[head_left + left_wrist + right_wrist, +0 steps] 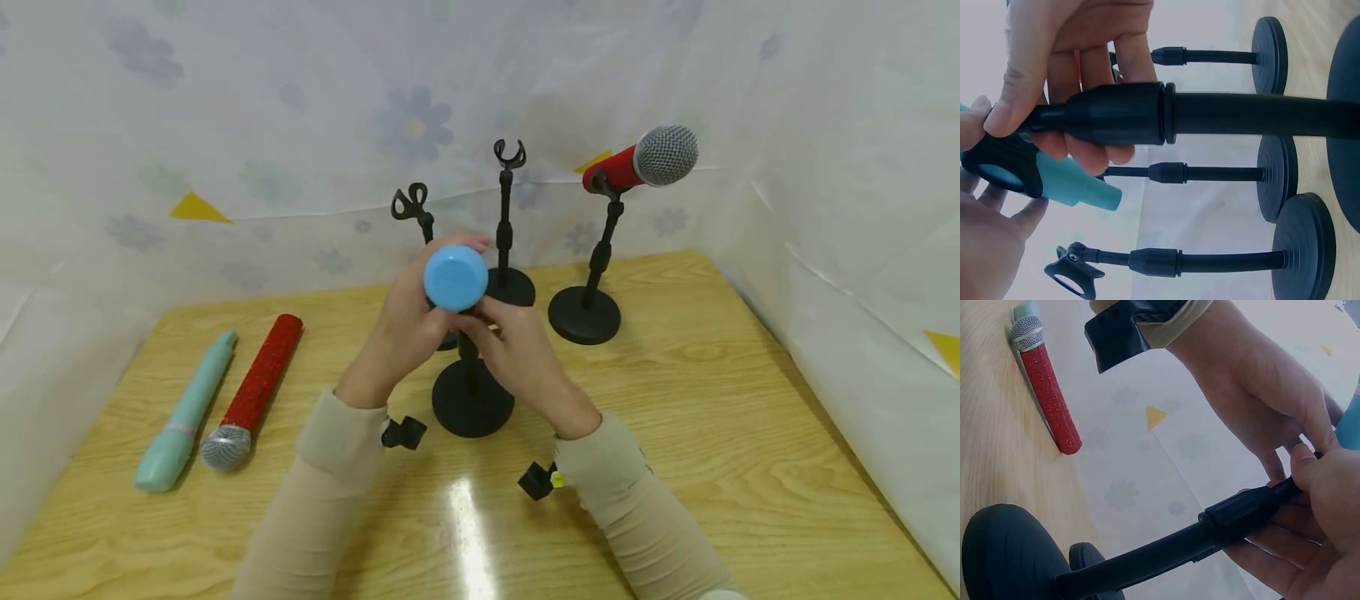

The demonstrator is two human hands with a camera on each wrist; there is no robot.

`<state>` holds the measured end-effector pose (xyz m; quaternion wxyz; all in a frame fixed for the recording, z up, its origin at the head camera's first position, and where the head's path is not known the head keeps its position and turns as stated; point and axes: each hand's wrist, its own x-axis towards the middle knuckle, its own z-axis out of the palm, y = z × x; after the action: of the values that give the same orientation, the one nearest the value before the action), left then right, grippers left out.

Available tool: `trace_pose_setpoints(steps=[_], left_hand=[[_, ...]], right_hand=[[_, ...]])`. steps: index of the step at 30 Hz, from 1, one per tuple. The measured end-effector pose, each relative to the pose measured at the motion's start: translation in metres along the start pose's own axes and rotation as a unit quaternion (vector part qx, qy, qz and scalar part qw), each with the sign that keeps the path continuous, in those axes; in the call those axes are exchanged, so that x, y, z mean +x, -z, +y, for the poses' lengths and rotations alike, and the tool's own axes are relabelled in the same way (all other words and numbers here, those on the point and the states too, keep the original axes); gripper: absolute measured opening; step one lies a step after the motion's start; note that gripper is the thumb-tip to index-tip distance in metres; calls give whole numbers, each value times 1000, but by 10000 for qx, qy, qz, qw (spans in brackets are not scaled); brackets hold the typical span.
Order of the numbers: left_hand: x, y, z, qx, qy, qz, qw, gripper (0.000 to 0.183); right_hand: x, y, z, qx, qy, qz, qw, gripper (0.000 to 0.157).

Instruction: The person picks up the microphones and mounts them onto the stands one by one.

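A light-blue microphone [455, 277] points its round end up at the head camera, sitting at the clip [1007, 165] of the nearest black microphone stand [472, 404]. My left hand [405, 321] grips this microphone, its thumb by the clip and its fingers along the body [1072, 181]. With curled fingers and thumb, my right hand [525, 354] holds the upper pole [1241, 515] of the same stand, just below the clip. The stand's round base rests on the table. Most of the clip is hidden by the hands in the head view.
Behind stand two more microphone stands with bare clips [411, 204] [509, 156]. At right, another stand [585, 315] bears a red microphone [618, 171]. A mint-green microphone [183, 417] and a red glittery microphone [258, 375] lie on the left of the wooden table [712, 417].
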<state>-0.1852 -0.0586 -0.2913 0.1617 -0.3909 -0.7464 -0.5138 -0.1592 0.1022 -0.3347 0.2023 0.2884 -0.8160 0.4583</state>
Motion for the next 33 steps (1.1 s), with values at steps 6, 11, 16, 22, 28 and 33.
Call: trace_pose_setpoints(steps=[6,11,16,22,28,33], left_hand=[[-8,-4,-2,159,-152,310,9993,55],[-25,-6,-4,-51,469,658,9967,57],[-38,-8,-7,-736,1311,935,9842,57],[-43,-8,-12,-779,2255,326,9706,41],[-44,-9,-16,-165,2033,-877,9751,21],[-45,-9,-17,42,1994,-935,9754,17]], right_hand=[[-2,2,1,183,-295,-478,9983,21],[-1,3,4,548,-627,-1410,9865,25],[-1,5,7,592,-1188,-2154,9674,39],[-5,10,13,182,-1622,-2760,9472,36],[-8,11,23,-271,-1308,-2956,9459,34],[-10,10,28,-373,-1084,-2898,9502,28]])
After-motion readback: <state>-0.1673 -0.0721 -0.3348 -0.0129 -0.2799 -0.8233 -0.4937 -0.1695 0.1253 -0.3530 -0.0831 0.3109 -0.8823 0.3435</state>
